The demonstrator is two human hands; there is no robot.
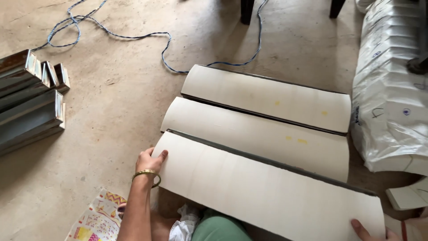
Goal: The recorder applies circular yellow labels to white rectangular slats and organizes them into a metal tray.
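Note:
Three long cream-coloured curved panels lie side by side on the concrete floor. My left hand (150, 160), with a gold bracelet at the wrist, grips the left end of the nearest panel (263, 187). My right hand (368, 231) holds that panel's right end at the bottom edge of the view, only its fingers showing. The nearest panel rests partly over my lap. The middle panel (254, 134) and the far panel (267, 96) lie flat beyond it, each with small yellow marks.
A stack of shiny metal channel sections (29, 100) lies at the left. A blue cable (133, 35) snakes across the floor at the back. A white plastic-wrapped bundle (390, 93) stands at the right. A patterned mat (96, 218) lies by my left arm. Dark furniture legs (246, 11) stand at the top.

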